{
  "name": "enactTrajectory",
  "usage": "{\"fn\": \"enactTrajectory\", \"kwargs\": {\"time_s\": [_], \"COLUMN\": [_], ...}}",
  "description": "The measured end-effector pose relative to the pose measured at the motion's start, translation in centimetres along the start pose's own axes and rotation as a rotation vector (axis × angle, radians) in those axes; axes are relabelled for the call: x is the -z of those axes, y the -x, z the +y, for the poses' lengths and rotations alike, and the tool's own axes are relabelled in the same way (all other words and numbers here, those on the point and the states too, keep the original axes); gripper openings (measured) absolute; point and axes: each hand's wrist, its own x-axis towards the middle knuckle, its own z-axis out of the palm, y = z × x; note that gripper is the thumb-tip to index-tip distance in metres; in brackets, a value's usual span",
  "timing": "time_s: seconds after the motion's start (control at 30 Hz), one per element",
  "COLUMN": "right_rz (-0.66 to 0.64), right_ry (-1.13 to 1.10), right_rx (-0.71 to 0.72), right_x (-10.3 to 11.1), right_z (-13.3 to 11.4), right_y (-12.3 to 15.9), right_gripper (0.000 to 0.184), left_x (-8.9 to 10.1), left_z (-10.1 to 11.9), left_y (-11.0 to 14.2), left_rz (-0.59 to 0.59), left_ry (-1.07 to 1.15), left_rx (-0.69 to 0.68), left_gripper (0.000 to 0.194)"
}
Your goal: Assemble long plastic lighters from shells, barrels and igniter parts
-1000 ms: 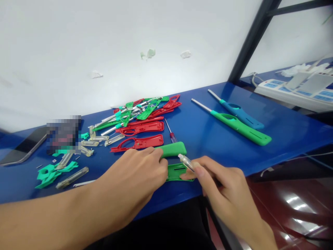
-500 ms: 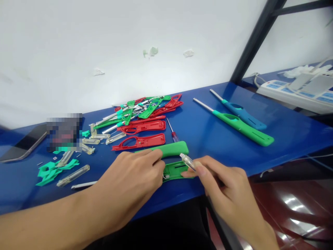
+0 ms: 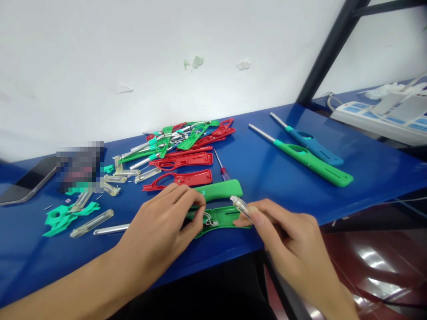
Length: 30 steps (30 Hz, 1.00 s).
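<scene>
Between the thumb and fingers of my right hand [image 3: 290, 244] is a clear lighter fuel tank [image 3: 241, 206], its pale valve end pointing up and left. A fingertip of that hand touches an open green lighter shell half [image 3: 227, 216], which lies hollow side up. White wires [image 3: 209, 219] and a small connector show inside it. My left hand [image 3: 167, 218] is closed over the shell's left part, thumb and forefinger pinched; what they hold is hidden. Behind, a second green shell half [image 3: 220, 190] lies outer side up. A metal lighter tube [image 3: 111, 229] sticks out left of my left hand.
Red shell halves [image 3: 195, 177], a screwdriver [image 3: 224, 172] and a pile of lighter parts [image 3: 180, 140] lie behind. Clear tanks [image 3: 91, 223], teal pieces [image 3: 60, 218] and a phone [image 3: 28, 180] are left. Assembled green [image 3: 312, 166] and blue lighters [image 3: 315, 146] lie right.
My left hand has shifted slightly left and its fingers have lifted, uncovering the white wires in the green shell. My right hand holds the fuel tank in nearly the same place.
</scene>
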Motion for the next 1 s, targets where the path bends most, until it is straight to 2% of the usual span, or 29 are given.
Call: {"fn": "enactTrajectory", "kwargs": {"time_s": [0.13,0.23,0.37,0.57,0.73,0.87,1.0], "right_rz": [0.007,-0.003,0.005,0.047,0.034,0.006,0.013], "right_ry": [0.019,0.025,0.032,0.053,0.032,0.005,-0.012], "right_rx": [-0.010,-0.015,-0.009,0.021,0.067,0.078,0.053], "right_x": [0.0,0.0,-0.3,-0.5,-0.3,-1.1,-1.6], "right_z": [0.0,0.0,0.0,0.2,-0.8,-1.6,-1.3], "right_y": [0.1,0.2,0.1,-0.1,-1.0,-1.7,-1.6], "right_gripper": [0.025,0.026,0.024,0.009,0.011,0.012,0.012], "left_x": [0.3,0.3,-0.1,-0.9,-1.2,-0.9,-0.9], "left_z": [-0.1,-0.2,-0.3,-0.6,-0.8,-0.8,-0.7], "left_y": [-0.2,-0.4,0.0,1.1,1.3,1.1,1.1], "left_rz": [0.066,0.085,0.100,0.156,0.234,0.213,0.216], "left_ry": [0.112,0.185,0.232,0.231,0.250,0.258,0.262], "left_rx": [0.123,0.160,0.128,0.038,-0.038,-0.044,-0.020], "left_gripper": [0.012,0.010,0.011,0.013,0.009,0.011,0.013]}}
